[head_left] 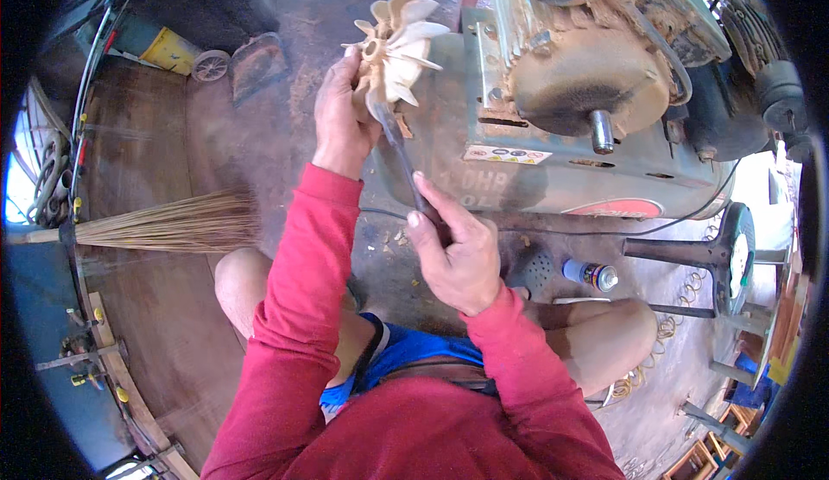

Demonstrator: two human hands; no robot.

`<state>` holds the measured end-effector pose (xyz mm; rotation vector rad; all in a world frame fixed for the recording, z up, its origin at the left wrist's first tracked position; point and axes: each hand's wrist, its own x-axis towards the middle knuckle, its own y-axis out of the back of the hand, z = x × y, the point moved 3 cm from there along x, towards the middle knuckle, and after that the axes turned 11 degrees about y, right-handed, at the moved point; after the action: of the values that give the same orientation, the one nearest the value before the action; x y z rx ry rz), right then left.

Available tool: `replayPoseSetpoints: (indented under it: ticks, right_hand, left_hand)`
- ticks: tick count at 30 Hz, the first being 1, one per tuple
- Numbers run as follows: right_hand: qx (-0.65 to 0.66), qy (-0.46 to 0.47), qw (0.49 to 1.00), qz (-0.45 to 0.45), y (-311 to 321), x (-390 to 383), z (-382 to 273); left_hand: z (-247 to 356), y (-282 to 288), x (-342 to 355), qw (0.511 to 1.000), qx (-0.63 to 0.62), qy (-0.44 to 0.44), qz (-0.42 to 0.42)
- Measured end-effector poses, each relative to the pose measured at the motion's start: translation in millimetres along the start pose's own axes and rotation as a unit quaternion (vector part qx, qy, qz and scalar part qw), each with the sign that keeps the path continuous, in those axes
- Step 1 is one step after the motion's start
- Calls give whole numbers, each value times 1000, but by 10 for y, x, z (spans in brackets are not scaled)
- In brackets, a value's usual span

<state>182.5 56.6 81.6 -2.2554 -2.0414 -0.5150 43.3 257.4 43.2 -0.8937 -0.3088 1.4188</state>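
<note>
My left hand [345,109] grips a cream-coloured fan wheel [399,53], its many blades fanning out around a round hub. A long, dark tool [396,142] with a flattened end reaches up against the lower part of the wheel. My right hand [453,255] is closed round the lower end of this tool, thumb and forefinger along it; its handle is mostly hidden. Just beyond my hands lies the grey tank [566,178] of a dusty compressor, with a pump housing [587,78] and protruding steel shaft [602,130] on top.
A straw broom [173,225] lies at left, below a yellow container [168,48] and dustpan [256,70]. A spray can [585,273], perforated shoe [540,266], dark bracketed part [673,251] and coiled hose [665,329] are at right. A cable [613,232] runs across the floor.
</note>
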Motion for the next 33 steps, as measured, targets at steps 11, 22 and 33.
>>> replayPoseSetpoints:
  ticks: [11,22,33]
  right_hand:
    - [-25,-1,999,-36,122,20,-30]
    - [-22,19,999,-15,94,86,5]
    - [54,-49,997,-8,39,90,45]
  left_hand:
    - [-3,-85,-63,999,9,-27,33]
    - [-14,-1,-5,1000,1,-24,6]
    - [42,-101,-93,991,58,-89,81]
